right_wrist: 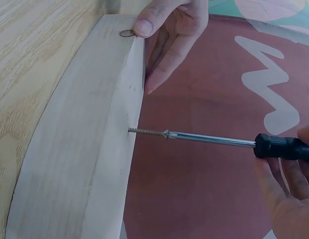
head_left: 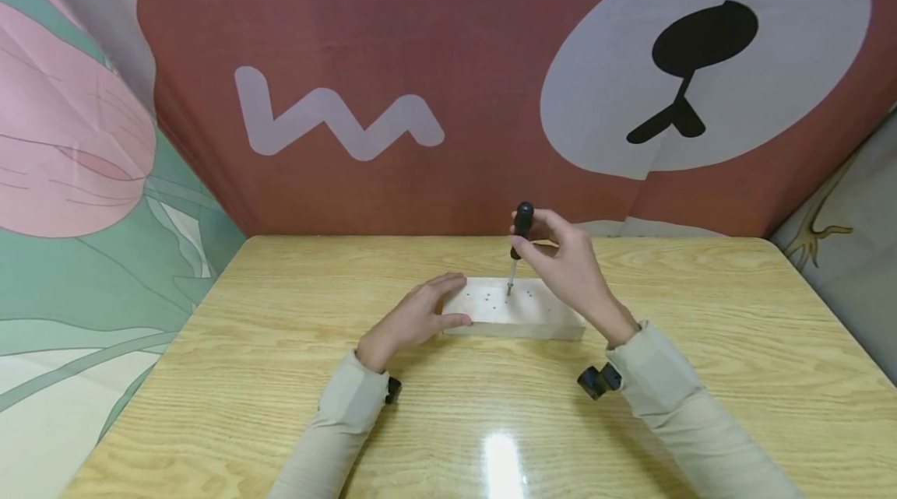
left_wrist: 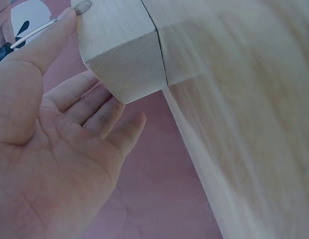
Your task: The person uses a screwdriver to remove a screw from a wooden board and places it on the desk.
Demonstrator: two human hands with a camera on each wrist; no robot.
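A pale wooden block point(head_left: 515, 329) with several small holes in its top lies on the table. My left hand point(head_left: 415, 314) grips its left end, thumb along the near side and fingers at the far side. Above the block, my right hand point(head_left: 576, 269) holds a black-handled screwdriver point(head_left: 523, 220) between thumb and fingers, nearly upright. In the right wrist view, the screwdriver's tip meets the head of a screw point(right_wrist: 147, 131). That screw stands in the block's top face, with most of its thread showing. Part of the screwdriver's handle is hidden by the right fingers.
The block rests on a wood-grain table point(head_left: 245, 405), toward its far edge. Behind the table hangs a reddish-brown cloth point(head_left: 420, 195) with a cartoon print. Each wrist wears a small black camera point(head_left: 594, 382). An oval mark point(right_wrist: 127, 33) shows on the block's side near the left thumb.
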